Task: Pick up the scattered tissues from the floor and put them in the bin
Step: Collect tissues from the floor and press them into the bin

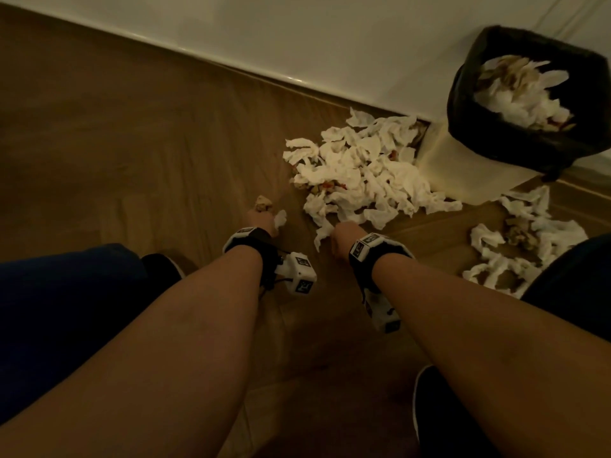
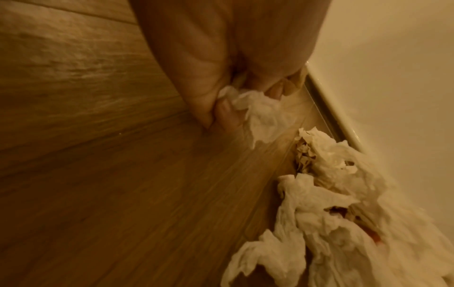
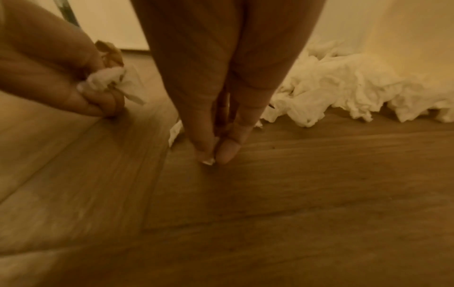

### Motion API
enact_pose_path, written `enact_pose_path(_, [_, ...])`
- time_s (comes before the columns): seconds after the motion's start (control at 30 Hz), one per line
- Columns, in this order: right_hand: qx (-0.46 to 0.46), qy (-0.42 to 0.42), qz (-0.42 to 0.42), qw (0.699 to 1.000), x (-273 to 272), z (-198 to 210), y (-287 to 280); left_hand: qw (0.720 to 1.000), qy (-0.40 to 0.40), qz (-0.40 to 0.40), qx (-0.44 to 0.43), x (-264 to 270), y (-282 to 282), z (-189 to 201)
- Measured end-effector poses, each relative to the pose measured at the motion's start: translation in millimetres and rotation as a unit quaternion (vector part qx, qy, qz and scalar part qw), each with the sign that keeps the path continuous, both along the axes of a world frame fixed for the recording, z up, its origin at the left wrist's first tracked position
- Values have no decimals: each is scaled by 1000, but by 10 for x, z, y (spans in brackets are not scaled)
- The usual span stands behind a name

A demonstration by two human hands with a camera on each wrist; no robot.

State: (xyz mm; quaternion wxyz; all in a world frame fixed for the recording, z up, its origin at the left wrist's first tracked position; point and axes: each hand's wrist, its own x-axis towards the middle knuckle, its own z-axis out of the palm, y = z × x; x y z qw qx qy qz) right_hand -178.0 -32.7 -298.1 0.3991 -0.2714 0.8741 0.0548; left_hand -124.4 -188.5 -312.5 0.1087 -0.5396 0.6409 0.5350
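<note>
So both hands are down at the floor (image 1: 139, 133) right now. My left hand (image 1: 261, 221) is bunched around a white tissue (image 2: 265, 114) plus a brownish crumpled scrap (image 1: 263, 203) sticking out the far side, and my right hand (image 1: 344, 238) has thumb and fingertip pinched on the corner of a tissue at the near edge of the big pile (image 1: 360, 176). That pile sits between me and the bin (image 1: 529, 104), which stands against the wall (image 1: 297, 34) with a black liner and already looks pretty full of tissue. There's a second smaller scatter (image 1: 525, 239) off to the right by my knee. What worries me: the right-hand pinch is tiny, so the tissue could tear or slip free on the lift. The left bundle hangs loose and could shed the brown bit. And with the bin that stuffed, anything dropped on top might just slide back onto the floor.
</note>
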Motion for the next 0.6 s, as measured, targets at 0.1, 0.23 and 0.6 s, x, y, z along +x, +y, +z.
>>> enact_pose_path(0.1, [6,0,-16,1000,-8,87,-11,998,48,-22,42,-10,-12,-29])
enact_pose_path(0.23, [-38,23,-38,998,-53,236,82,992,75,55,89,-45,82,147])
enact_pose_path(0.6, [-200,105,-135,965,-293,1029,542,992,106,-13,67,-142,383,866])
